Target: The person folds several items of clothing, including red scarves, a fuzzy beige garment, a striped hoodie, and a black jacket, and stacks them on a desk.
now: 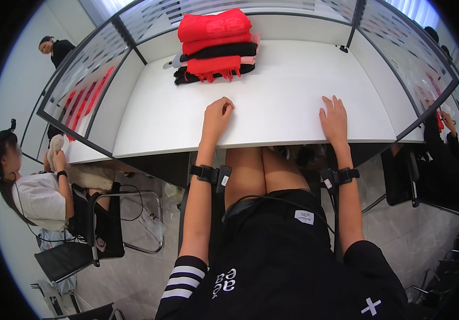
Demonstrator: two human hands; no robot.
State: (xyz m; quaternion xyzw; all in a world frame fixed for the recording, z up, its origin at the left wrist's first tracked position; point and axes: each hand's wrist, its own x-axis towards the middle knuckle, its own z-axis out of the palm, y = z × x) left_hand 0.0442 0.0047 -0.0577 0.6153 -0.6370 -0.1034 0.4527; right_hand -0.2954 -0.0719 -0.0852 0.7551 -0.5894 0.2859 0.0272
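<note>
My left hand rests on the white desktop near its front edge. Its fingers are curled in, and no object shows in them. To the right, my right hand lies palm down with its fingers spread, touching only the desk. Beyond my left hand stands a stack of folded fabrics that look like scarves. A red folded scarf with a tone-on-tone pattern is on top. Lower down are a black folded cloth, pink layers and a red fringed scarf. Black fringed fabric forms the bottom.
Partition panels with dark frames enclose the desk on three sides. A cable grommet sits by the stack. At left, a seated person holds a pale fluffy item; another person is behind. A person in black sits at right.
</note>
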